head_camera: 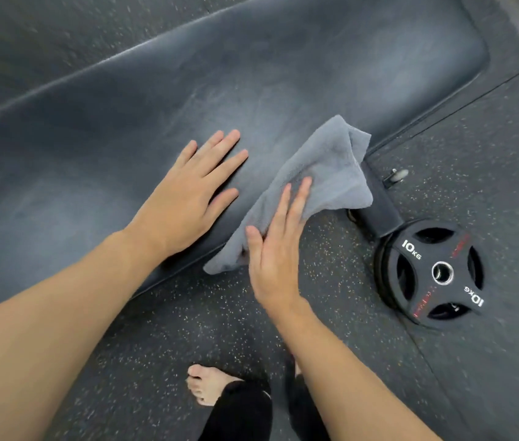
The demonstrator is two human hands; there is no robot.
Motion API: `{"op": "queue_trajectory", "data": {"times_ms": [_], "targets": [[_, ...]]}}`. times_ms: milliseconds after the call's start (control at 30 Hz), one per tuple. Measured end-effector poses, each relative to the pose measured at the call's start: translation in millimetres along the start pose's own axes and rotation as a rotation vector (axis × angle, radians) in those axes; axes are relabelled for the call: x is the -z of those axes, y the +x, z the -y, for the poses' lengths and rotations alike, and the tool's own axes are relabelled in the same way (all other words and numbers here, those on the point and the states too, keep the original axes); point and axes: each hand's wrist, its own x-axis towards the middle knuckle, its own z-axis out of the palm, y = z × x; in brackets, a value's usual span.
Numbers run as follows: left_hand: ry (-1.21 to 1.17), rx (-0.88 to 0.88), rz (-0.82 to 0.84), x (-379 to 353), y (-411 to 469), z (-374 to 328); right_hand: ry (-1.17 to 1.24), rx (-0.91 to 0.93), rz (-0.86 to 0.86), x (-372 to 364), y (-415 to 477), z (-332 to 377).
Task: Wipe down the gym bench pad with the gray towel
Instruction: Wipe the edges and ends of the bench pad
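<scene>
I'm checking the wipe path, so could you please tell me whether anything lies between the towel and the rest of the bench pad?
Yes, partly. The left hand rests flat on the bench pad just left of the gray towel, which the right hand presses at the pad's near edge. Toward the far right end, the pad looks bare.

I am looking at a long dark grey padded vinyl gym bench pad (188, 100), which is running diagonally from the lower left to the upper right and showing dull, streaky sheen along its top, with rounded corners at the far end. A soft grey terry towel (321, 173) is lying crumpled over the pad's near edge, its upper part resting on the top surface and its lower corner hanging down past the side, folds bunching toward the middle and one corner pointing up
</scene>
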Motion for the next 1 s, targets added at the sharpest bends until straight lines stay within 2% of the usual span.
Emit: {"op": "queue_trajectory", "data": {"times_ms": [100,167,367,500,600,767,900,1000], "targets": [[0.042,0.018,-0.047,-5.3,-9.4,-1.1,-0.37,0.326,0.125,34.2,9.5,-47.9],[0.078,0.032,-0.091,-8.5,-9.0,-4.2,-0.495,0.506,0.132,59.0,32.3,-75.2],[0.059,0.028,-0.181,-14.7,-11.3,-1.9,-0.487,0.614,0.144,76.7,75.1,-93.0],[-0.125,0.139,-0.353,-17.8,-27.8,-11.1,-0.494,0.858,0.156,33.5,49.2,-43.8],[-0.164,0.269,-0.439,-19.7,-72.9,-8.1,-0.497,0.875,0.092,-4.3,27.9,-4.1],[-0.05,0.305,-0.322,-17.2,-161.0,6.8,-0.64,1.092,0.254,8.8,35.9,1.1],[-0.032,0.28,-0.233,-7.0,-217.5,30.5,-0.715,1.104,0.379,33.4,60.3,-11.0],[-0.034,0.289,-0.232,-3.2,-242.3,46.4,-0.695,1.152,0.422,16.0,55.9,2.4]]}}
